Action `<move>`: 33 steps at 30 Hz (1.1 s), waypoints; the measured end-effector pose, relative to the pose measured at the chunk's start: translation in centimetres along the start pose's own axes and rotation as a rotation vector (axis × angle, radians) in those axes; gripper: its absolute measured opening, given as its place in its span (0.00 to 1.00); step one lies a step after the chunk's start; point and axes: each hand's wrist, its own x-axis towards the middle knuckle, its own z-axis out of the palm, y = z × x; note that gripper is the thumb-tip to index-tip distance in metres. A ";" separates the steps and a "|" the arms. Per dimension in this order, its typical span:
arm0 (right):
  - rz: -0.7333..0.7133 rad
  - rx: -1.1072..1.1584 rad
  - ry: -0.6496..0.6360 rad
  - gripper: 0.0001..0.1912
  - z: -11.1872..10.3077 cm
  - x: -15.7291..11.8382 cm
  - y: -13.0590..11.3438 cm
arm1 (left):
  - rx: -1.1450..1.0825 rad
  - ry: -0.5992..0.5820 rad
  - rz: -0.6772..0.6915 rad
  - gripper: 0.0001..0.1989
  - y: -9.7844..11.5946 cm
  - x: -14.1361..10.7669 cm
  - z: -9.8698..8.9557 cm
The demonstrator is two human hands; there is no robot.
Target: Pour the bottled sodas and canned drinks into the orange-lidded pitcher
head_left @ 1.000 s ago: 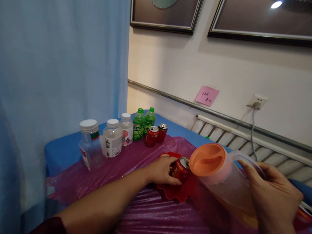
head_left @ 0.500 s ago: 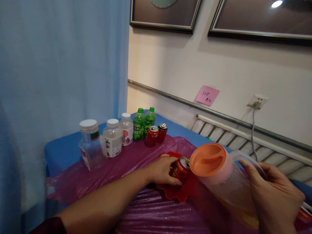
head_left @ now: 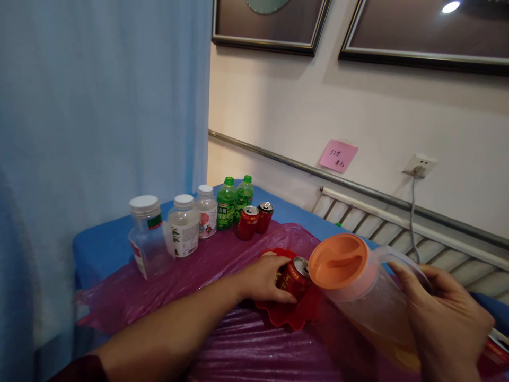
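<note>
My left hand (head_left: 267, 277) is wrapped round a red drink can (head_left: 294, 278), which tilts a little on a red scalloped plate (head_left: 283, 314). My right hand (head_left: 447, 307) grips the handle of a clear plastic pitcher (head_left: 384, 305) with an orange lid (head_left: 339, 261). The pitcher leans left, its rim close to the can's top; whether they touch I cannot tell. Yellowish liquid lies low in the pitcher. No stream of liquid can be made out between pitcher and can.
Behind stand clear jars with white lids (head_left: 145, 239), two green bottles (head_left: 226, 204) and two more red cans (head_left: 247, 224). Purple plastic sheet (head_left: 254, 345) covers part of the blue cloth (head_left: 103, 241). Another can (head_left: 497, 347) shows at the right edge. A radiator (head_left: 369, 217) lines the wall.
The pitcher and my right hand have shifted very slightly left, toward the can. My left hand stays in place on the can.
</note>
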 end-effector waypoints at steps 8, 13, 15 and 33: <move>-0.012 0.015 0.001 0.28 0.0 -0.1 0.1 | -0.008 0.014 -0.003 0.30 -0.2 -0.1 0.1; -0.010 0.005 -0.006 0.27 0.2 0.0 0.2 | -0.015 0.008 0.004 0.30 -0.2 -0.1 0.1; -0.009 0.009 -0.003 0.27 0.2 0.0 0.3 | -0.006 0.000 -0.001 0.30 -0.2 -0.1 0.1; 0.013 -0.030 -0.010 0.28 -0.3 -0.3 -0.8 | 0.001 0.016 0.011 0.34 -0.4 0.0 0.3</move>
